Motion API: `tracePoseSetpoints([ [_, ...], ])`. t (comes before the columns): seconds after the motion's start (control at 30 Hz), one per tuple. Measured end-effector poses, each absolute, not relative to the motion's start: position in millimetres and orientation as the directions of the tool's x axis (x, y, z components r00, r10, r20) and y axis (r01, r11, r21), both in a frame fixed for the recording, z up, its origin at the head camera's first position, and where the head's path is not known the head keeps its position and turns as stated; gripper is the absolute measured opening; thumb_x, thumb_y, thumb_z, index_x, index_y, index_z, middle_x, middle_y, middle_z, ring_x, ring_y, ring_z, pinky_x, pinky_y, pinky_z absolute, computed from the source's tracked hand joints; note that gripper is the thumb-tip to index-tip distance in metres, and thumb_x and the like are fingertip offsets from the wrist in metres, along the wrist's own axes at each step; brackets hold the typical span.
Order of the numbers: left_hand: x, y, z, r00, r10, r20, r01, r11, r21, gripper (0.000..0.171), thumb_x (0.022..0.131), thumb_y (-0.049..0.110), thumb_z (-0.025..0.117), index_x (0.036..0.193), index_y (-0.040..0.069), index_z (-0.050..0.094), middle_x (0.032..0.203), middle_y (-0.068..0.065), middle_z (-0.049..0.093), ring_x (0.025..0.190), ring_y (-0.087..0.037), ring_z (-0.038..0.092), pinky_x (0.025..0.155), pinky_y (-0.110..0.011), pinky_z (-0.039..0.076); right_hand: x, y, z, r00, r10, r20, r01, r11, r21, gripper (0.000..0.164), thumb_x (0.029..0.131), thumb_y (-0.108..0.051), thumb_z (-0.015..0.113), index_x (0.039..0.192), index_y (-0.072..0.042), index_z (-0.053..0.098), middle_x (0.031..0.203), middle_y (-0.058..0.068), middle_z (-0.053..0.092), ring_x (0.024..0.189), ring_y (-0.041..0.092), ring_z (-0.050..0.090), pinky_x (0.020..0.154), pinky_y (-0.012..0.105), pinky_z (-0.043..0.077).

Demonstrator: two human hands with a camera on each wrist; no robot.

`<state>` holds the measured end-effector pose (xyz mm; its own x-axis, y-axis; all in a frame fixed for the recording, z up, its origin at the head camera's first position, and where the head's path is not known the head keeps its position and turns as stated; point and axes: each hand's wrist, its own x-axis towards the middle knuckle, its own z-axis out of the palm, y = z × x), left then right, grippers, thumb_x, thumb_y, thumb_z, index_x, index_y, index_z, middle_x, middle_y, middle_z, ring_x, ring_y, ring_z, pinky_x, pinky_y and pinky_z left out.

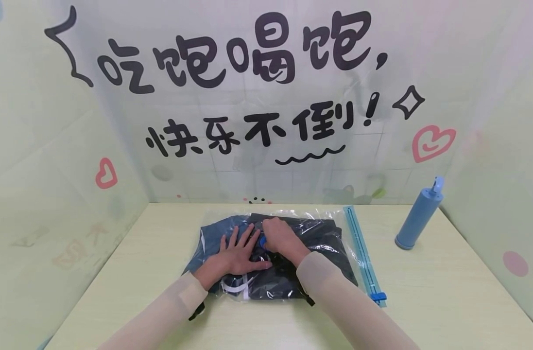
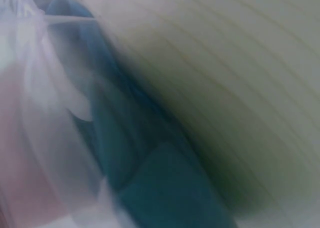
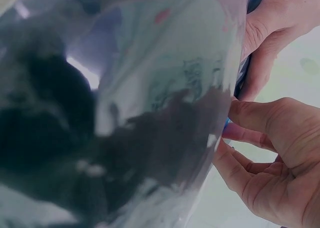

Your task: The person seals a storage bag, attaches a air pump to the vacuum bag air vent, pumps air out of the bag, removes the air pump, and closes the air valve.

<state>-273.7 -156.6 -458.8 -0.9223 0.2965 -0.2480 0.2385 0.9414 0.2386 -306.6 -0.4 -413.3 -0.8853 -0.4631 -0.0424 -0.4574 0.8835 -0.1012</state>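
Observation:
A clear plastic storage bag (image 1: 288, 293) lies flat on the table, with folded dark and blue clothes (image 1: 327, 238) inside. My left hand (image 1: 239, 257) presses on the bag, its fingers spread over the blue cloth. Just to its right, my right hand (image 1: 280, 236) pinches the round blue valve (image 1: 263, 242) on the bag's top. In the right wrist view, the thumb and fingers of that right hand (image 3: 280, 158) are bent around the valve, mostly hiding it. The left wrist view is blurred and shows blue-green cloth (image 2: 165, 188) at the table.
Along the bag's right edge runs a light blue zip strip (image 1: 361, 250) with a blue slider (image 1: 378, 296) at its near end. A blue hand pump (image 1: 418, 218) stands at the back right of the table (image 1: 450, 291). Printed sheets (image 1: 270, 180) enclose the table's back and sides.

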Motion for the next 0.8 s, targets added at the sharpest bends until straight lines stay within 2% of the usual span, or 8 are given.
tracePoseSetpoints([
  [0.3,-273.1,-156.4,-458.4,-0.921,0.297,-0.251,0.239,0.942,0.235,0.112,0.082,0.089,0.045,0.165,0.024,0.007,0.169,0.000,-0.010,0.149,-0.039,-0.017,0.112,-0.067,-0.007,-307.9,-0.7,-414.6,-0.878,-0.475,-0.060,-0.469,0.878,-0.094,0.030,0.088,-0.016,0.083,0.110,-0.003,0.068,0.088,0.007,0.064,0.076,0.022,0.064,0.071,0.036,0.055],
  [0.5,-274.0,-156.9,-458.8,-0.922,0.295,-0.252,0.238,0.943,0.233,0.112,0.082,0.088,0.046,0.165,0.025,0.006,0.169,0.001,-0.010,0.149,-0.039,-0.017,0.112,-0.067,-0.006,-308.4,-0.8,-414.1,-0.864,-0.499,-0.073,-0.492,0.865,-0.095,0.025,0.087,-0.012,0.082,0.108,-0.005,0.070,0.089,0.007,0.065,0.078,0.022,0.065,0.070,0.036,0.054],
  [0.8,-274.4,-156.8,-460.0,-0.921,0.299,-0.251,0.240,0.941,0.239,0.112,0.082,0.088,0.046,0.165,0.025,0.006,0.169,0.000,-0.010,0.149,-0.039,-0.018,0.112,-0.067,-0.007,-307.7,1.9,-412.5,-0.847,-0.525,-0.084,-0.518,0.850,-0.094,0.025,0.087,-0.010,0.081,0.109,-0.005,0.071,0.091,0.007,0.066,0.081,0.022,0.066,0.072,0.036,0.056],
])
